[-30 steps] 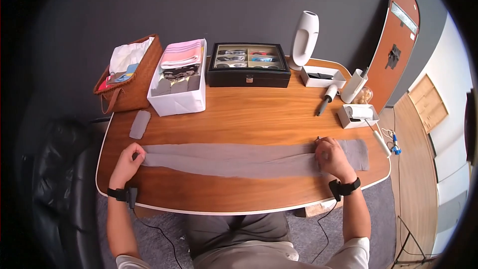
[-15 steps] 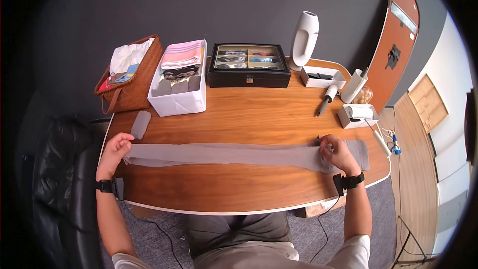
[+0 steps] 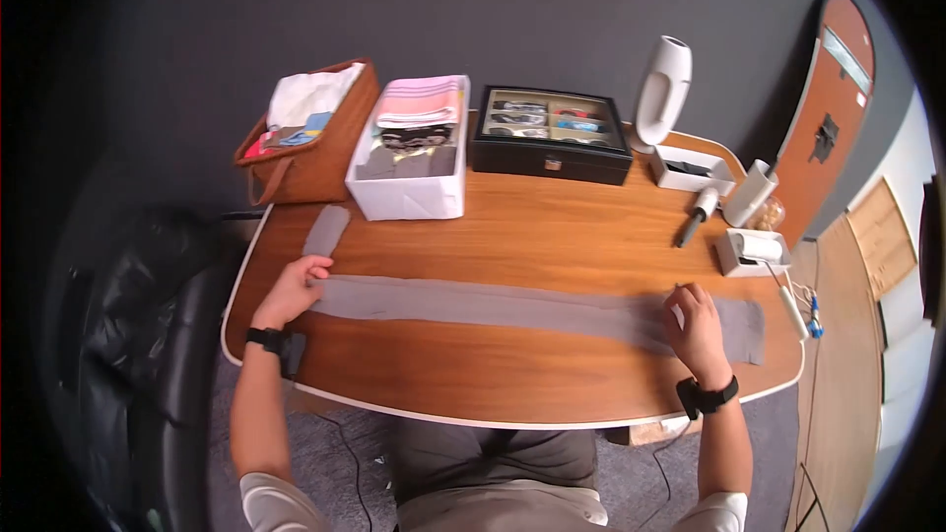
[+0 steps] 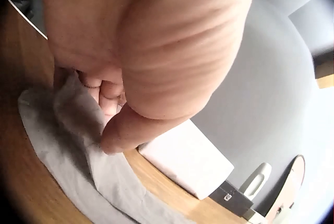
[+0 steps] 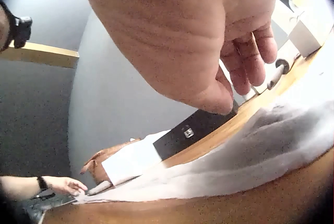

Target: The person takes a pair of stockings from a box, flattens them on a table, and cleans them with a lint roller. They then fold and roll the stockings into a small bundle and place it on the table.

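Observation:
A long grey cloth (image 3: 493,305) stretches across the table, flattened in a narrow strip. Its left end is held by the left hand (image 3: 288,296), and the left wrist view shows the cloth (image 4: 115,177) rising in a fold into the curled fingers. Over the right part of the strip hovers the right hand (image 3: 698,335); its fingers are loosely bent and hold nothing. In the right wrist view a gap separates these fingers from the cloth (image 5: 235,166). Beyond the left hand lies a small folded grey piece (image 3: 326,232).
Along the back stand a brown basket (image 3: 325,163) of clothes, a white box (image 3: 409,199) of folded fabric, a black glass-topped case (image 3: 552,164) and a white vase (image 3: 662,94). At the right are a lint roller (image 3: 698,217) and small white boxes (image 3: 734,261).
The right hand has let go of the cloth and lifted. The strip lies narrower and flatter than in the first frame. The head view has shifted, so the table appears farther right.

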Motion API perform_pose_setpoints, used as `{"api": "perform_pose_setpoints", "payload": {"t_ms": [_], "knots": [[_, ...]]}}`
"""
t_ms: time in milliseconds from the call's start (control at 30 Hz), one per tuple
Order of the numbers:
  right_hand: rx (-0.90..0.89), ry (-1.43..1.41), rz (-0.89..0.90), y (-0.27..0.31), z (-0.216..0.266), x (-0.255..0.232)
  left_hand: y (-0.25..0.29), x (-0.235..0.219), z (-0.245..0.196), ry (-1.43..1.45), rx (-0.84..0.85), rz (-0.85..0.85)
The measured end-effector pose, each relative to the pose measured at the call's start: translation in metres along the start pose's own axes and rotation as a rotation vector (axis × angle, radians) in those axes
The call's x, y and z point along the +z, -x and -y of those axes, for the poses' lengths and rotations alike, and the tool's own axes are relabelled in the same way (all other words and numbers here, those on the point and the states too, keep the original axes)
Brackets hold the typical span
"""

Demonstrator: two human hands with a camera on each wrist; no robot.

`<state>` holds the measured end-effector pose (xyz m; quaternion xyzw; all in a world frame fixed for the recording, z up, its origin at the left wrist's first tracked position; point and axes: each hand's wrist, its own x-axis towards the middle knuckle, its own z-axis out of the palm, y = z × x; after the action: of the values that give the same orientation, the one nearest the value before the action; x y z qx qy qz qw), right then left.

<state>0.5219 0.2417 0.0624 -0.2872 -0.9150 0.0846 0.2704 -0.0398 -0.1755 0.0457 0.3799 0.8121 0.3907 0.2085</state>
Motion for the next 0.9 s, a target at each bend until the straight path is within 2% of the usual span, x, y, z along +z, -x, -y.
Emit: {"api": "perform_pose_setpoints", "payload": {"t_ms": [100, 233, 333, 433, 467, 567, 633, 733, 833, 900], "knots": [[-0.005, -0.082, 0.061, -0.007, 0.022, 0.007, -0.002, -0.002, 0.02, -0.107, 0.011, -0.036], [-0.022, -0.015, 0.08, -0.016, 0.025, 0.02, 0.011, 0.0, -0.006, -0.476, 0.018, -0.238], [-0.005, 0.0, 0.072, -0.013, 0.013, 0.017, 0.019, -0.008, 0.0, -0.627, 0.011, -0.386], [0.01, 0.003, 0.145, -0.007, 0.025, 0.001, 0.028, -0.008, -0.001, -0.608, 0.031, -0.32], [0.04, -0.097, 0.181, -0.004, 0.031, -0.001, 0.032, -0.004, -0.012, -0.621, 0.064, -0.303], [-0.097, -0.112, 0.193, 0.003, 0.058, 0.002, 0.036, 0.012, -0.038, -0.642, 0.196, -0.241], [-0.163, 0.003, 0.192, 0.004, 0.056, 0.015, 0.032, 0.021, -0.042, -0.647, 0.294, -0.21], [-0.183, 0.133, 0.214, 0.005, 0.053, 0.025, 0.025, 0.024, -0.038, -0.69, 0.21, -0.118], [-0.179, 0.171, 0.202, 0.007, 0.045, 0.032, 0.024, 0.027, -0.037, -0.655, 0.092, -0.098], [-0.117, 0.029, 0.208, 0.004, 0.043, 0.024, 0.026, 0.028, -0.039, -0.695, 0.108, -0.103]]}}
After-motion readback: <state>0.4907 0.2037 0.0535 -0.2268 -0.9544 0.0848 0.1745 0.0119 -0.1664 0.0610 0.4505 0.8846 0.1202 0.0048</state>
